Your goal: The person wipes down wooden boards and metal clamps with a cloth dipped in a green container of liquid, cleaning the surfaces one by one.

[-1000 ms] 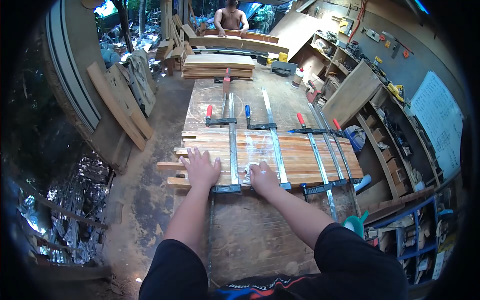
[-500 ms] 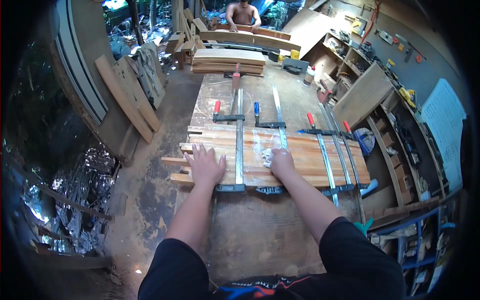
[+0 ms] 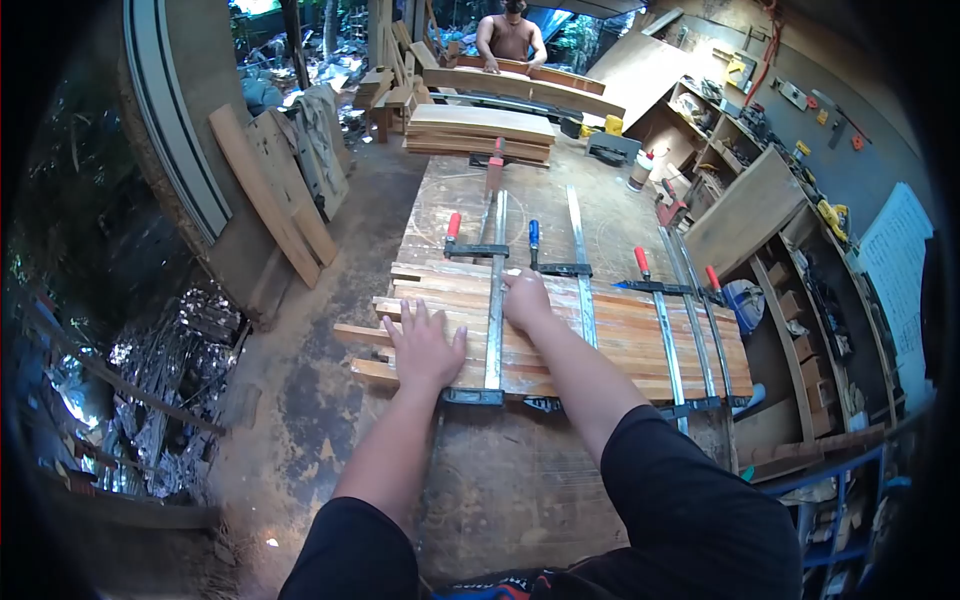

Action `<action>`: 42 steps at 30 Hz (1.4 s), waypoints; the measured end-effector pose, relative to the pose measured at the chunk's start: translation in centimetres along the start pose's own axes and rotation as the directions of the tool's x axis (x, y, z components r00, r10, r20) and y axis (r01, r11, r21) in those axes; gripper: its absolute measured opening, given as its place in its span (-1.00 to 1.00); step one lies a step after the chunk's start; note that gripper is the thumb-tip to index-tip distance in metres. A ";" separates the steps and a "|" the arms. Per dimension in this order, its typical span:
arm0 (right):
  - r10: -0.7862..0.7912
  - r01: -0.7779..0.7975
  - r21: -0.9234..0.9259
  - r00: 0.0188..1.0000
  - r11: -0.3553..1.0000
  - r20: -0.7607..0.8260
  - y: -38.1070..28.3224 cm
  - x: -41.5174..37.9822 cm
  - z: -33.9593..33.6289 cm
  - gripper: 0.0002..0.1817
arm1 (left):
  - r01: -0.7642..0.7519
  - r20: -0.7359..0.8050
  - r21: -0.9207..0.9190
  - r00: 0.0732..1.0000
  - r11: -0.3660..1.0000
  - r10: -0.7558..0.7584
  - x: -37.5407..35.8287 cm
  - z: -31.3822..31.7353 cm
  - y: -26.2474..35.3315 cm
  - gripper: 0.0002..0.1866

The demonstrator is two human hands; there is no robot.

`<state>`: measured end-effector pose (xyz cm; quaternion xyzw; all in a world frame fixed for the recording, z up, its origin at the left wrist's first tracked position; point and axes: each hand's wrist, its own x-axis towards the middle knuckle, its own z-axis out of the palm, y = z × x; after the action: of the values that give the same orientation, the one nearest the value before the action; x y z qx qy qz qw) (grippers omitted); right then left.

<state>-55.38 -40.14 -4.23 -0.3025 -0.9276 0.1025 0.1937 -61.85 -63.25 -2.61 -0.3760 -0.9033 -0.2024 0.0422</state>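
My left hand (image 3: 427, 347) lies flat with fingers spread on the left end of a panel of wood strips (image 3: 630, 340). Some strips jut out past that end. My right hand (image 3: 527, 302) is closed over the panel, just right of the leftmost bar clamp (image 3: 496, 330). A bit of white rag (image 3: 514, 271) shows at its fingertips; the rest is hidden under the hand. A blue-handled bar clamp (image 3: 584, 300) crosses the panel to the right of this hand. More red-handled bar clamps (image 3: 667, 345) grip the right end. Whitish smears mark the wood.
Stacked boards (image 3: 480, 130) lie at the workbench's (image 3: 450, 195) far end. Beyond them a person (image 3: 510, 42) handles long boards. Tool shelves (image 3: 800, 310) line the right side, and planks (image 3: 265, 195) lean at the left. A bottle (image 3: 641, 172) stands at the back right.
My right hand has moved left and farther away across the panel, from beside the blue-handled clamp toward the leftmost one, with the rag. My left hand stays on the panel. The view has shifted slightly.
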 end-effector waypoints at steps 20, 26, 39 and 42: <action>-0.006 0.107 -0.315 0.952 0.943 0.305 7.0 -1.2 -6.3 -0.75 | -0.038 -0.051 -0.086 0.998 0.996 0.034 -0.5 0.6 -1.2 -0.41; 0.215 -0.225 0.169 0.974 0.960 0.074 4.5 -0.1 -1.1 -0.70 | -0.048 -0.057 -0.075 0.997 0.996 0.044 -0.3 0.0 -0.7 -0.44; 0.112 -0.071 -0.313 0.987 0.947 0.114 9.2 -2.8 -3.7 -0.79 | -0.087 -0.068 0.032 0.994 0.996 0.089 0.1 0.9 -0.4 -0.47; 0.266 -0.271 0.144 0.963 0.952 0.050 3.3 -2.5 -1.9 -0.78 | -0.041 -0.022 0.023 0.999 0.999 0.041 0.2 0.3 0.1 -0.46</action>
<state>-50.97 -38.84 -4.25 -0.4088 -0.8703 0.2017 0.1863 -61.88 -62.94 -2.78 -0.3918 -0.8970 -0.1954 0.0605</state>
